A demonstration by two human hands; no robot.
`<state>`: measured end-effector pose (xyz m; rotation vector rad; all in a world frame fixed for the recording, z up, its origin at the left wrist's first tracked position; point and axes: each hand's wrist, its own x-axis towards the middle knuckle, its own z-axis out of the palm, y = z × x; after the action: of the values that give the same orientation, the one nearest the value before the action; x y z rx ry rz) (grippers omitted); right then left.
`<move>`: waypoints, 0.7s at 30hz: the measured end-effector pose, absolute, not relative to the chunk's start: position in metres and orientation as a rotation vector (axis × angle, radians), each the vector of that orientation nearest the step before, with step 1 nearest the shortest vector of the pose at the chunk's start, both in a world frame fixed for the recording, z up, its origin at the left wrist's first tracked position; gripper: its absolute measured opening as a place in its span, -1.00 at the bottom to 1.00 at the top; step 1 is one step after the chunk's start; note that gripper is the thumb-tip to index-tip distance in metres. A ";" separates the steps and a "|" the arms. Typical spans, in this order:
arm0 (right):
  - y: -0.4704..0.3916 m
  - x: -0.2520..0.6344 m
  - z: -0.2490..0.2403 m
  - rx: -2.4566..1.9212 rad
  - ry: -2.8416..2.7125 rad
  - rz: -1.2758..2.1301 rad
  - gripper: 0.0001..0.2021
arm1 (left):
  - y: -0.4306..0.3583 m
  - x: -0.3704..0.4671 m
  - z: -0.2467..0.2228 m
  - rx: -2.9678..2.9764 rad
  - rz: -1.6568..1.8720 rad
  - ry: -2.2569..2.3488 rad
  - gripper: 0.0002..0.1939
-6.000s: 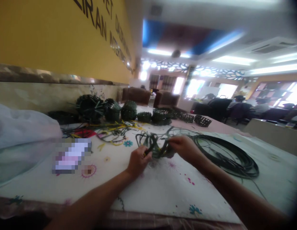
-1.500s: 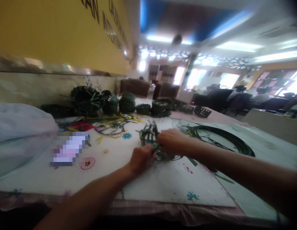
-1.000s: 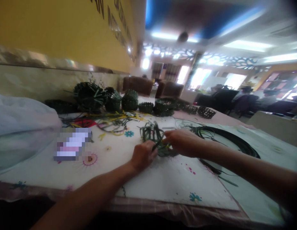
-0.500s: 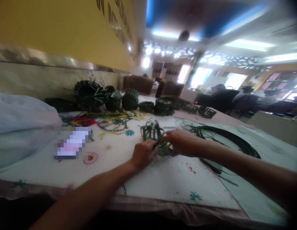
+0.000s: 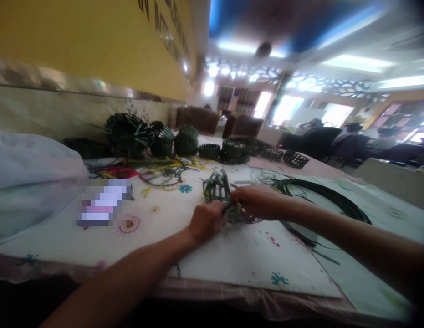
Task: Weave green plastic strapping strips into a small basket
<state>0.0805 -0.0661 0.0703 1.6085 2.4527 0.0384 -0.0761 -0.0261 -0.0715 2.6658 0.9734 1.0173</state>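
Observation:
A partly woven basket (image 5: 217, 186) of dark green strips sits on the table between my two hands, its strips bending up and over at the far side. My left hand (image 5: 207, 219) is closed on the near left edge of the weave. From the right, my right hand (image 5: 247, 200) pinches at the basket's right side, fingers bent inward. A bit of yellow strip shows between the hands. My own fingers hide much of the weave, and the fingertips are blurred.
Several finished-looking green baskets (image 5: 235, 151) line the back of the table. A coil of green strips (image 5: 338, 200) lies to the right. Loose green and yellow strips (image 5: 164, 171), a blurred-out phone-like object (image 5: 104, 202) and a white plastic bag (image 5: 34, 182) are on the left.
My right hand has shifted slightly left and closed in on the weave. The dark strip end that stood between my hands has dropped lower; the basket has turned slightly.

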 end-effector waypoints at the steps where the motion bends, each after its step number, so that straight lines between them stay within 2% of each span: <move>1: -0.064 0.082 0.069 1.639 2.455 -0.009 -0.83 | -0.026 -0.076 -0.072 2.669 1.021 0.969 -0.87; 3: -0.059 0.085 0.066 1.708 2.484 -0.093 -0.88 | -0.025 -0.076 -0.074 2.673 1.032 0.974 -0.86; 10: -0.044 0.092 0.061 2.086 2.369 -0.301 -0.86 | -0.026 -0.075 -0.072 2.681 1.054 0.996 -0.88; 13: -0.039 0.095 0.063 2.135 2.281 -0.475 -0.90 | -0.026 -0.075 -0.070 2.681 1.058 0.994 -0.88; 17: -0.036 0.099 0.065 2.177 2.184 -0.708 -0.84 | -0.025 -0.075 -0.070 2.682 1.055 1.004 -0.89; 21: -0.038 0.100 0.066 2.164 2.141 -0.928 -0.91 | -0.024 -0.075 -0.071 2.700 1.056 0.977 -0.88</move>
<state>0.1004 -0.0378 0.0656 2.1641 2.1413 -0.9281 -0.0751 -0.0243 -0.0706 2.7005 0.9775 1.0557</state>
